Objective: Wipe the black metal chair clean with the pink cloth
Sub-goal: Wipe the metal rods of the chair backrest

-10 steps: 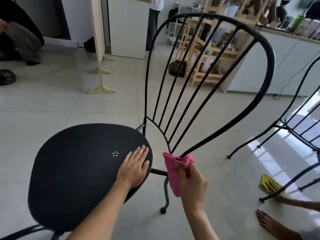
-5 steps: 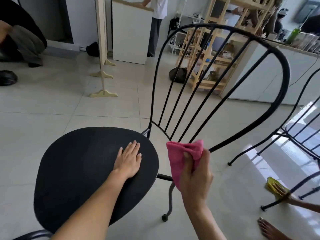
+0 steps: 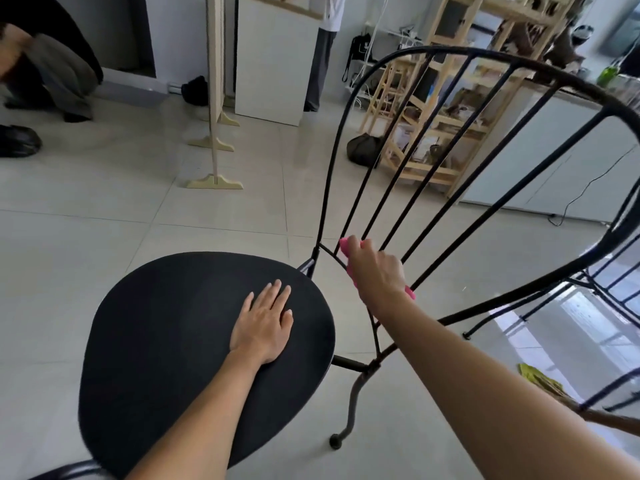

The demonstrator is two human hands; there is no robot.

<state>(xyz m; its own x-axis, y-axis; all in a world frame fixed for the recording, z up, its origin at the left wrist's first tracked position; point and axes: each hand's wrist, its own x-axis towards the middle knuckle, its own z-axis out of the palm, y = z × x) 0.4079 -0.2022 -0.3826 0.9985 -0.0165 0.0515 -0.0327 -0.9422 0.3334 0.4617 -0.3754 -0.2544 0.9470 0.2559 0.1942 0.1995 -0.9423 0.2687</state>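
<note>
The black metal chair fills the middle of the head view, with a round seat and a curved back of thin rods rising to the right. My left hand lies flat on the right part of the seat, fingers together. My right hand grips the pink cloth and presses it against the lower ends of the back rods, just above the seat's rear edge. Most of the cloth is hidden under my fingers; a pink corner shows below the wrist.
A second black chair stands at the right, where another person's arm holds a yellow cloth near the floor. Wooden shelves, a white cabinet, a wooden stand and other people are at the back.
My right hand has carried the pink cloth up and away from me, from the low junction of the back frame to the bases of the rods. The left hand stays flat on the seat.
</note>
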